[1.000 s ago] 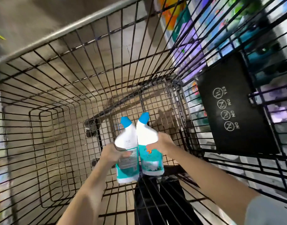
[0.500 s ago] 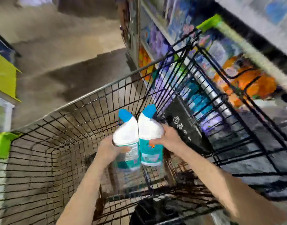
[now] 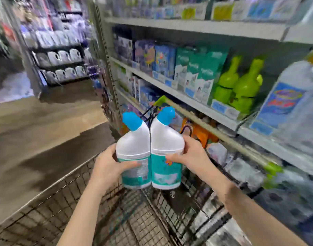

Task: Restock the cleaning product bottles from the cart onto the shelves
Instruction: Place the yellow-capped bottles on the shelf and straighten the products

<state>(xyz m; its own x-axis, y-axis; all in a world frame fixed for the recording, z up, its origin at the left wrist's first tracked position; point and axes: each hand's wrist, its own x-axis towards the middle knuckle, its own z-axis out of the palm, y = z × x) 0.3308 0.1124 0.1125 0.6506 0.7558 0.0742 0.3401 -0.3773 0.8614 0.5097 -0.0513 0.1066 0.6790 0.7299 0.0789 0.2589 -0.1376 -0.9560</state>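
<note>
2 touching bottles (image 3: 134,148) above cart rim (image 3: 45,193).

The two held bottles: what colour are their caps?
Bright blue caps, on white bottles with teal labels; seen in the head view.
</note>
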